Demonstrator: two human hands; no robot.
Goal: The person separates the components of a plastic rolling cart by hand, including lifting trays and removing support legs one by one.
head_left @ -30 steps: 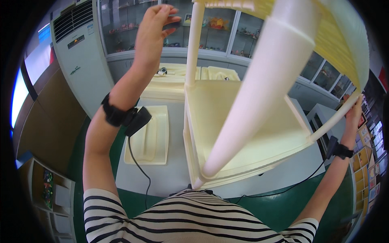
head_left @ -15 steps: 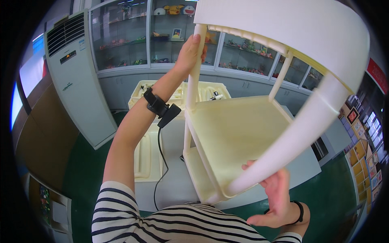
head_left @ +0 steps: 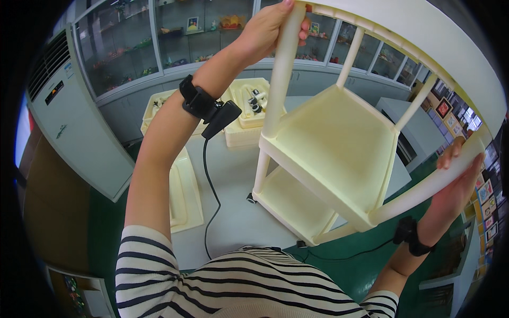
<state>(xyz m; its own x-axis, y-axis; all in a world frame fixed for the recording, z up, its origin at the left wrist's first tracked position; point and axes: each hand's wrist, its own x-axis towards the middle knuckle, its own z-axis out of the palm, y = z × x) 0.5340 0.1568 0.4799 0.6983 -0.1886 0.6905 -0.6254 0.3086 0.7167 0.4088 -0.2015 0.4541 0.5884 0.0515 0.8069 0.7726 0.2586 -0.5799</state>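
I hold a cream plastic shelf rack [head_left: 339,148] with tube posts above a grey table [head_left: 233,212]. It has at least two trays and small casters at the bottom. My left hand [head_left: 273,24] is raised high and wraps around the upper end of one upright post. My right hand [head_left: 461,164] grips another post at the right side, which runs slanted toward the lower tray corner. Both wrists wear black bands with a cable hanging from each.
Loose cream trays [head_left: 183,191] lie on the table at the left, and a cream tray with small parts [head_left: 249,100] sits at the back. A white standing air conditioner [head_left: 69,116] is at the left. Glass display cabinets [head_left: 159,37] line the far wall. Green floor surrounds the table.
The rack has swung lower and more upright over the table. My right hand moved from under the front post out to the right and now grips a post there.
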